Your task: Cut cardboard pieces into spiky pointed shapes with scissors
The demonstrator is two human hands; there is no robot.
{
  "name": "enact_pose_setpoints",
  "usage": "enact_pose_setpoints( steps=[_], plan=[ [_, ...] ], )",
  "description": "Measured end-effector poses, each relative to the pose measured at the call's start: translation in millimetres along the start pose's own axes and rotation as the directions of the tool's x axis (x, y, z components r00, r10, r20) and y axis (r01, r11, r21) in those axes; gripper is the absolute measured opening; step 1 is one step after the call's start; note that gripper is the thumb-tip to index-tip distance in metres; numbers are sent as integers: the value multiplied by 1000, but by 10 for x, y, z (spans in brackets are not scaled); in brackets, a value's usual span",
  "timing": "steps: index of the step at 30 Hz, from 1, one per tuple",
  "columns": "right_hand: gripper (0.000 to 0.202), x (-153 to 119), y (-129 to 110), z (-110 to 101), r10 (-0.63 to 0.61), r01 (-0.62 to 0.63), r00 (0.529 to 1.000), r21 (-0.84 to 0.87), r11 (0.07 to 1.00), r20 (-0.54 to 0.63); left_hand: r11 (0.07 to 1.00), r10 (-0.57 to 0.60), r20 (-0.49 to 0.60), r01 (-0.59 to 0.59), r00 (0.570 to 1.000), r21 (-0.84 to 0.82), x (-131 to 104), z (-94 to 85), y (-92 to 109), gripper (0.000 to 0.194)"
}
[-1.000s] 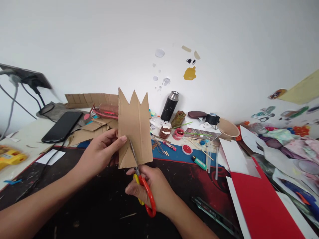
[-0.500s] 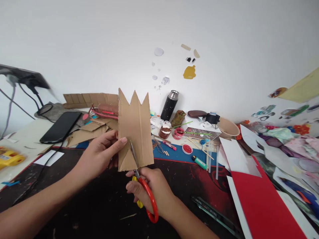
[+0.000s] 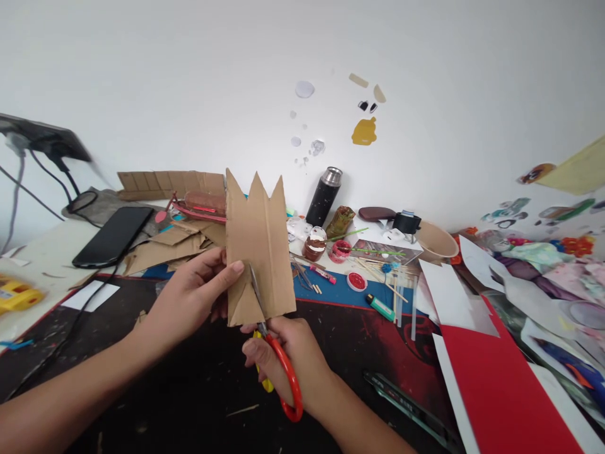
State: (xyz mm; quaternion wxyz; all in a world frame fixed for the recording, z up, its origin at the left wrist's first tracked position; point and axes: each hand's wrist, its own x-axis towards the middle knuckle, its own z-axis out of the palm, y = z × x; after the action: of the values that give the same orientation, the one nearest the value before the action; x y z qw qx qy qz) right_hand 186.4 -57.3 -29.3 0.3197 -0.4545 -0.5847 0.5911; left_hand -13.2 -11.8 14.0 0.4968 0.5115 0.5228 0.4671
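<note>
A brown cardboard piece (image 3: 265, 246) stands upright before me, its top edge cut into three points. My left hand (image 3: 201, 287) pinches its left edge, thumb on the front face and fingers behind. My right hand (image 3: 293, 359) is wrapped round scissors (image 3: 289, 384) with one red and one yellow handle loop. The scissor blades reach up across the lower part of the cardboard from its bottom edge, beside a slanting crease or cut line. Part of the yellow loop is hidden by my fingers.
A utility knife (image 3: 409, 403) lies on the dark mat at right, near red card (image 3: 505, 384). Behind are a black flask (image 3: 324, 198), paint jars (image 3: 314, 244), a green lighter (image 3: 380, 308) and thin sticks. A phone (image 3: 113, 236) and cardboard scraps (image 3: 165, 252) lie at left.
The view has shifted slightly. The cardboard, both hands and scissors appear a little further right; the grips look the same, and the blades stay at the lower part of the cardboard.
</note>
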Motion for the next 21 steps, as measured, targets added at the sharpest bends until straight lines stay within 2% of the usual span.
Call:
enact_pose_setpoints(
  steps=[6, 21],
  plan=[
    [49, 1, 33, 4, 3, -3, 1000, -50, 999, -15, 1000, -8, -15, 8, 1000, -7, -3, 27, 5, 46],
    [44, -29, 38, 12, -4, -1, 999, -160, 987, -32, 998, -41, 15, 41, 999, -43, 18, 36, -63, 46]
  ],
)
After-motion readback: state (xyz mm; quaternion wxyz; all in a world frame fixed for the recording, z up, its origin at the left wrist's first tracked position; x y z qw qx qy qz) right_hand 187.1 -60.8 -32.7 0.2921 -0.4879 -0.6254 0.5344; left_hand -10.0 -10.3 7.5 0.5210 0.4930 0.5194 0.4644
